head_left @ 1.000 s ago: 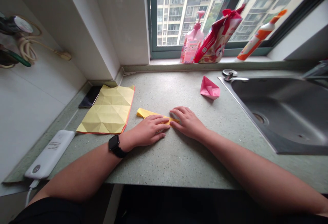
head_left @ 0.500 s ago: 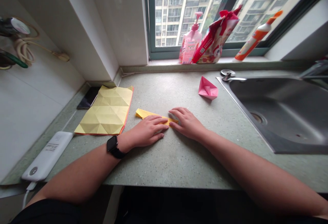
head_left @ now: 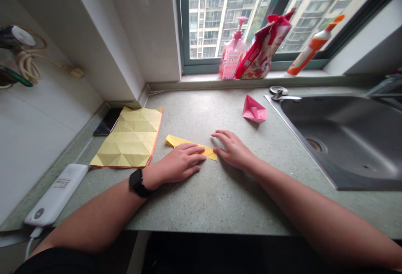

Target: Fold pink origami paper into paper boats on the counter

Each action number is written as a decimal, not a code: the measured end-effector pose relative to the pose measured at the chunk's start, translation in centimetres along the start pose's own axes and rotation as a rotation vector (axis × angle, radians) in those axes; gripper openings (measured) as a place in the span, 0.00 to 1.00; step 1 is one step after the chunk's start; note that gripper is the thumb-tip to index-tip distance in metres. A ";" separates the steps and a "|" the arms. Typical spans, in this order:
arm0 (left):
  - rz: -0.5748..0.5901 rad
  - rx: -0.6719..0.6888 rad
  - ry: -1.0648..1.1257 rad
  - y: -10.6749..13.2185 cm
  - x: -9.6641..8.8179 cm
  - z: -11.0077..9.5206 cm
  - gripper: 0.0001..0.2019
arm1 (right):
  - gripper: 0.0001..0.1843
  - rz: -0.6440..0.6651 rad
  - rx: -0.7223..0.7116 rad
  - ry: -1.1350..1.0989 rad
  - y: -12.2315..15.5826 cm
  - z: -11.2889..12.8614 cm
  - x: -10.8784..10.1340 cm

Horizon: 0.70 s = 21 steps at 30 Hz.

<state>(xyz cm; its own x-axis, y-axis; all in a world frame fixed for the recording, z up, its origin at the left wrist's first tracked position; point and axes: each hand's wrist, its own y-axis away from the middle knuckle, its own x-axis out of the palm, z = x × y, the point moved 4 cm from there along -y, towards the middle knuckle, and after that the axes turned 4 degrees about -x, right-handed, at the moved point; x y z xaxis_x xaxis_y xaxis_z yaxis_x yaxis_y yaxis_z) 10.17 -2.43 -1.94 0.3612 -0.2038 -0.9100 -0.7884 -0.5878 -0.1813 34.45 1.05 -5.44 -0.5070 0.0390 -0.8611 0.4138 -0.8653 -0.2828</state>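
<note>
A narrow strip of folded yellow paper (head_left: 210,152) lies on the countertop in front of me. My left hand (head_left: 182,162) rests flat across its middle, fingers stretched out to the right and hiding part of it. At the strip's right end is my right hand (head_left: 234,150), its fingers apart and its thumb at the paper's edge. Whether the thumb touches the paper is hard to see. Farther back on the right sits a pink folded paper shape (head_left: 254,110), with neither hand near it.
Creased yellow sheets (head_left: 132,136) with an orange edge lie at left, beside a dark phone (head_left: 108,121). Nearer is a white power bank (head_left: 58,194) with a cable. A steel sink (head_left: 342,140) is at right. Bottles and a red bag (head_left: 262,50) stand on the windowsill.
My right hand has shifted slightly right, uncovering the right end of the yellow strip. My left hand stays on the paper.
</note>
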 end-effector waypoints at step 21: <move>-0.002 0.005 0.009 0.1 0.2 0.2 0.17 | 0.25 -0.008 -0.017 0.016 0.1 -0.7 0.1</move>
<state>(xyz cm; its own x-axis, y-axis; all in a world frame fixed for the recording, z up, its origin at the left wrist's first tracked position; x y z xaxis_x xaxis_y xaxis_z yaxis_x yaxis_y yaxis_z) 10.12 -2.40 -2.23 0.3674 -0.2101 -0.9060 -0.7904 -0.5840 -0.1850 34.97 1.31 -5.79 -0.4984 0.0537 -0.8653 0.4223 -0.8566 -0.2964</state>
